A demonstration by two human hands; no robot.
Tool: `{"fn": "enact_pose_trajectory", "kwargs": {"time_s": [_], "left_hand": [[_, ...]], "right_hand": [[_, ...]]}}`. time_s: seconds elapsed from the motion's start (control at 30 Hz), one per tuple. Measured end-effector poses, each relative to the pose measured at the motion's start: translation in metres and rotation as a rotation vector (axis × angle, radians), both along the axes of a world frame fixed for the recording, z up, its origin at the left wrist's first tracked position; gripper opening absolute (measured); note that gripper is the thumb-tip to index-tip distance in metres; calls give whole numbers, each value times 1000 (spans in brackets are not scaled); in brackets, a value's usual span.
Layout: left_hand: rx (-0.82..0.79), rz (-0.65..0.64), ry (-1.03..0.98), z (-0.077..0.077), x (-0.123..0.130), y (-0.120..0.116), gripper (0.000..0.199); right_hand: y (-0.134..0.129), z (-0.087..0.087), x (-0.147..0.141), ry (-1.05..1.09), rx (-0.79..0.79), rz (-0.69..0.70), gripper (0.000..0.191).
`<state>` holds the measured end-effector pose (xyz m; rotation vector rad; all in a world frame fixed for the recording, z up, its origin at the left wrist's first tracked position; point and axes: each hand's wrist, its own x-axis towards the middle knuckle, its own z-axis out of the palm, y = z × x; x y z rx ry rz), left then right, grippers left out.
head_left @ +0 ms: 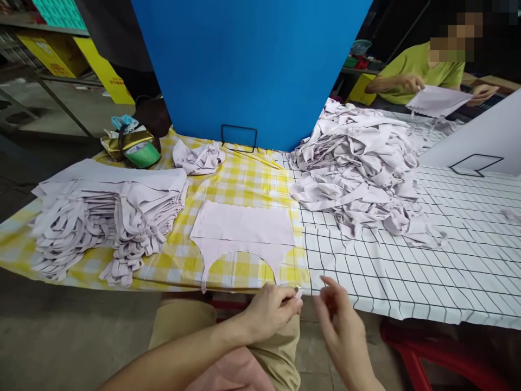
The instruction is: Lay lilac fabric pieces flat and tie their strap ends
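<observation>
A pale lilac camisole top (pixel 244 225) lies flat on the yellow checked cloth, its straps pointing toward me. Its right strap runs down behind my left hand (pixel 271 309), which is closed at the table's front edge. A small pale bit, seemingly the strap's end, sticks out from between its thumb and fingers. Just to the right, my right hand (pixel 342 326) hovers with its thumb and forefinger apart and the other fingers curled. Nothing shows in it. To the left is a neat stack of matching tops (pixel 109 201), straps hanging toward the front edge.
A loose heap of lilac garments (pixel 362 157) covers the white grid cloth (pixel 391 271). A crumpled garment (pixel 198 157) and a green tape roll (pixel 143 155) lie farther back. A blue panel (pixel 248 70) stands behind. Across, a co-worker in a yellow-green shirt (pixel 407 70) holds a garment.
</observation>
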<state>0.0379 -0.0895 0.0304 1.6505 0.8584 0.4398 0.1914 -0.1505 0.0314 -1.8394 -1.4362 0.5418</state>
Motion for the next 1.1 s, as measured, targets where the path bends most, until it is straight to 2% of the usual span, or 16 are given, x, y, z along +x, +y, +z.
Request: {"fn": "enact_pose_trajectory", "kwargs": {"time_s": [0.07,0.13,0.23,0.37,0.47,0.57,0.63,0.77,0.87,1.0,1.1], "left_hand": [[-54,10,-12,4,-2,2,29],[-81,16,-14,6,-3,3,29],[-121,29,-19,9,-4,2,33],[-102,43,10,11,-5,3,36],[171,73,79,4,-10,15,34],[528,192,263,-9,-21,43,18],[672,214,396,-16,-29,64,8],[856,64,542,-22,-38,96,4],[993,-68,596,-25,-36,105,5],[1109,-133,612,-33,-31,109,13],[1051,-95,583,-34,-30,111,13]], "right_hand": [[3,-9,-4,-197,56,176,29],[7,-16,-9,-336,142,261,27],[14,-22,-13,-454,248,286,23],[24,-22,-15,-472,298,301,20],[35,-20,-15,-435,304,309,20],[52,-17,-15,-290,272,277,21],[66,-17,-18,-146,183,234,19],[92,-19,-29,185,-74,160,13],[105,-25,-36,371,-146,141,8],[117,-29,-37,334,-191,144,8],[122,-26,-35,167,-188,193,12]]}}
